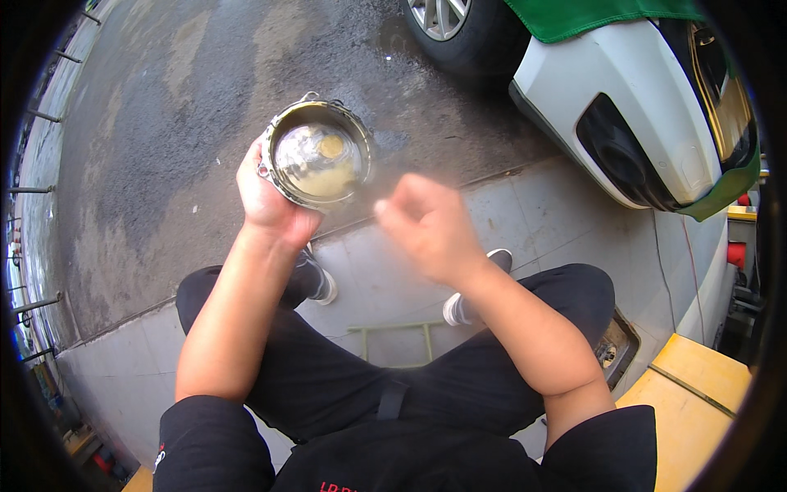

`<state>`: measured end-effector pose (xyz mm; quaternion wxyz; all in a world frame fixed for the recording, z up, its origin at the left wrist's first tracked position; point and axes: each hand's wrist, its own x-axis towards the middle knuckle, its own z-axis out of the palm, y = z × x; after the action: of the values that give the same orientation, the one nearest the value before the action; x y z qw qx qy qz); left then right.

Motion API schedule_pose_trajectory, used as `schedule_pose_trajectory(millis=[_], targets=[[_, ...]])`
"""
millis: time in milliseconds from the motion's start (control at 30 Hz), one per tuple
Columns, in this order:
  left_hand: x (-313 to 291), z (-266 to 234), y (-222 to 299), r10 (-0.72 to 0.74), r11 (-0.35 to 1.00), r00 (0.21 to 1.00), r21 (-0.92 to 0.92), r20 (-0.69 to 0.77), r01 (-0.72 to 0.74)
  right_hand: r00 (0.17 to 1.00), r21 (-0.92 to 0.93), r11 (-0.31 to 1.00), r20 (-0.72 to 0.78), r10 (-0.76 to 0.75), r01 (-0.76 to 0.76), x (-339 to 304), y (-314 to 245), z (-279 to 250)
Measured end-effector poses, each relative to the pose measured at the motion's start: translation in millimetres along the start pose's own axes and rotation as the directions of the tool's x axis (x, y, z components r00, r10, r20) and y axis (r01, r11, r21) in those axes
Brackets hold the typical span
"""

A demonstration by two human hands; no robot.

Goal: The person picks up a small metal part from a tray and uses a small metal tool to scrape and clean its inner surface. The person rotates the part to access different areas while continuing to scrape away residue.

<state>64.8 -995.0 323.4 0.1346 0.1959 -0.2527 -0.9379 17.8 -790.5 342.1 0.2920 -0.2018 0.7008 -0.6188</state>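
Observation:
My left hand (pixel 265 190) holds a round metal housing (pixel 366 146) from its left side and underneath. The housing is cup-shaped, with small lugs at its rim, and its open side faces me. Inside it are shiny metal and yellowish patches, one of them a small round spot near the middle. To the right of the housing, and apart from it, is my right hand (pixel 430 225). That hand is blurred by motion, its fingers curled in toward the thumb. Whatever it may hold cannot be made out.
A white car's bumper (pixel 574 90) and wheel (pixel 459 37) stand at the upper right under a green cover (pixel 607 15). A yellow surface (pixel 693 381) is at the lower right, beside a dark tray (pixel 627 348). A greenish frame (pixel 398 344) lies between my legs.

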Motion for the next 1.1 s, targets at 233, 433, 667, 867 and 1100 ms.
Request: schedule_pose_trajectory(millis=[233,433,667,867,1100], targets=[[-3,12,-7,0.155,0.988,0.969,0.052,-0.195,-0.147,1.000,0.071,0.997,-0.006,0.010,-0.009,-1,4,4],[-6,15,-8,0.152,0.988,0.977,0.021,-0.149,-0.150,0.996,0.087,0.995,-0.072,-0.052,0.058,-3,5,16],[-8,27,-11,0.186,0.982,0.976,0.001,-0.112,-0.187,1.000,0.185,0.983,-0.017,0.017,-0.013,-6,4,19],[-9,26,-10,0.152,0.988,0.987,-0.034,-0.045,-0.154,0.995,0.145,0.986,-0.064,-0.075,0.084,-4,1,17],[-7,15,-10,0.122,0.989,0.991,-0.090,0.052,-0.117,0.996,0.175,0.982,-0.057,-0.064,0.073,-3,1,17]])
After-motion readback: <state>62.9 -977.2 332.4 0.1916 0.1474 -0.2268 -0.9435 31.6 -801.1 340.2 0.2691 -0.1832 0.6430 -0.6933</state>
